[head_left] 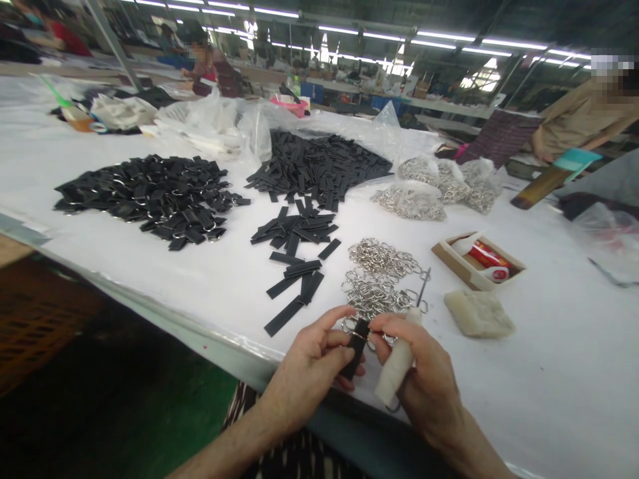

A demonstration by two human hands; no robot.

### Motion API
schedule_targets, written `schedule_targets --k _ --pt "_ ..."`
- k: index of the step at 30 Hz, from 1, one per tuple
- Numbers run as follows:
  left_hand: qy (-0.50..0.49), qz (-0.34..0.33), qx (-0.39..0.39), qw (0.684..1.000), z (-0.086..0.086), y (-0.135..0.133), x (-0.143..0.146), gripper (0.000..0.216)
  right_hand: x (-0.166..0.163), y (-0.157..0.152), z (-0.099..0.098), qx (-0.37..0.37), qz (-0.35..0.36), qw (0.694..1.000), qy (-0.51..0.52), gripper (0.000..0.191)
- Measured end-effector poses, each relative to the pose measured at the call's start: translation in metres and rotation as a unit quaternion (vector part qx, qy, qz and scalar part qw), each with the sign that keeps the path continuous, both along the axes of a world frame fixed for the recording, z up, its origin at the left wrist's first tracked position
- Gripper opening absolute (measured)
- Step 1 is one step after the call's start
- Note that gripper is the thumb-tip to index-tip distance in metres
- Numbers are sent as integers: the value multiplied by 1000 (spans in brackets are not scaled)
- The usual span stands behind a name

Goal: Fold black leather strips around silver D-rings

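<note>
My left hand (319,359) pinches a black strip (355,356) between thumb and fingers near the table's front edge. A metal ring (360,336) sits around the strip's upper part. My right hand (424,372) is closed around the white-wrapped handle of a thin-spiked tool (397,369), its spike pointing up and away. Thumb and index finger of that hand meet at the strip's upper end, beside the ring. Loose metal rings (374,293) lie in a heap just beyond both hands. Loose black strips (294,229) are scattered to their left.
Strips with rings form a pile (150,196) at left; plain strips form another (324,163) behind. Bags of rings (412,199) stand back right. A cardboard tray (442,256) holds a red tube and white-handled items, near a whitish block (479,314). Other people work beyond the table.
</note>
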State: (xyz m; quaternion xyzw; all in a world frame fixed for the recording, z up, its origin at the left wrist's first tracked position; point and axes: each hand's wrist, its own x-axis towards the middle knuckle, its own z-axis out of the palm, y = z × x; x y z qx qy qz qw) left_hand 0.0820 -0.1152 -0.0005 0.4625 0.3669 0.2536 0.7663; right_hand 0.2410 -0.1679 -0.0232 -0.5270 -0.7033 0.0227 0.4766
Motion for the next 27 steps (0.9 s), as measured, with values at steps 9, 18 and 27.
schedule_targets --k 9,18,27 --pt "-100 63 -126 985 -7 5 0 22 -17 -6 11 45 33 995 -81 19" --pt "-121 100 -163 974 0 1 3 20 -28 -2 15 97 -35 967 -232 32" --pt "-153 106 -220 957 -10 3 4 23 -24 -6 21 134 6 973 -188 32"
